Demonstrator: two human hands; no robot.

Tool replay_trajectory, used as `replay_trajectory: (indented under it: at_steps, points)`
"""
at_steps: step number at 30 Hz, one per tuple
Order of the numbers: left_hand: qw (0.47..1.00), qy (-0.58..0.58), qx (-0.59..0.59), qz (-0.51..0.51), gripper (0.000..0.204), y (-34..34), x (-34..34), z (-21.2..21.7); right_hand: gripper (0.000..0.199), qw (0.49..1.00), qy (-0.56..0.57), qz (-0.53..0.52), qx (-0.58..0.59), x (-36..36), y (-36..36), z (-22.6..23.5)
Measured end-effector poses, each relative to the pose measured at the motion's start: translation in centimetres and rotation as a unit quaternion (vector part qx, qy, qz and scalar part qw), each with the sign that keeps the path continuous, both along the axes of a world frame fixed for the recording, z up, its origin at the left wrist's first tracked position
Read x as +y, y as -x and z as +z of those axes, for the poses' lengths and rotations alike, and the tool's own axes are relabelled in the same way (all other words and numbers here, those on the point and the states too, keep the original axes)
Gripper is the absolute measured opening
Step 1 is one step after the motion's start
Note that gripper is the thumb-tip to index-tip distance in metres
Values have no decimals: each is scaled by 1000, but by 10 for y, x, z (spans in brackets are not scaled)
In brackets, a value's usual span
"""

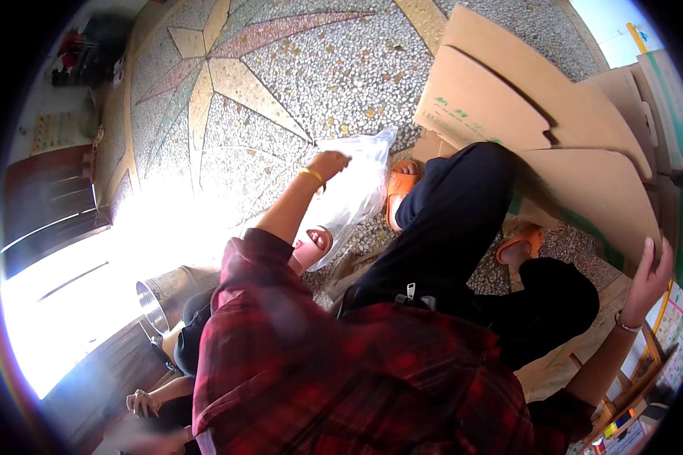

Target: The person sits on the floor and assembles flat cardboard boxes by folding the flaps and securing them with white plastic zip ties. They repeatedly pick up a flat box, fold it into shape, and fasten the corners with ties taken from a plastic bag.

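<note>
My left hand (328, 164) is closed at the upper edge of a clear plastic bag (366, 178) and seems to grip its film. The bag spreads over the floor beside my orange-sandalled foot, and its far side lies in glare. At the far right, my right hand (651, 277) has its fingers stretched out against the lower edge of a brown cardboard sheet (596, 186). That sheet belongs to a stack of flattened boxes with green print, leaning beside my knee.
A metal pot (159, 299) stands at the left beside another seated person, whose hand (143, 403) shows lower down. A pink shoe (311, 246) is close to the bag. Wooden chair parts (636, 379) are under my right arm. Strong sunlight whitens the patterned terrazzo floor (281, 91) at the left.
</note>
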State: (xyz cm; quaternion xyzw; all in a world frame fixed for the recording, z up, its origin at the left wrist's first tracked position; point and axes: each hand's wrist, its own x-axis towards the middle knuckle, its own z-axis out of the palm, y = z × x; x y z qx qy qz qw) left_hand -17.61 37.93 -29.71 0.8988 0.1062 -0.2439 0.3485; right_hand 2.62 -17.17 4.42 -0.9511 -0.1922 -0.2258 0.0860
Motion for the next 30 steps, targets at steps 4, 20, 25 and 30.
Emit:
replay_trajectory:
  at_steps: [4,20,25,30]
  points:
    - [969,-120,128,174,46,77,-27,-43,32,996,64,-67,-19,-3,9,-2]
    - [913,236,92,320,33,47,-28,-64,38,995,28,-95,-1,-16,-17,-8]
    - [889,224,-153,369,28,13,0,-56,37,995,25,-90,-19,-24,-25,-14]
    - [719,235,-176,630,18,21,25,-53,38,994,31,-100,-30,-21,-17,-12]
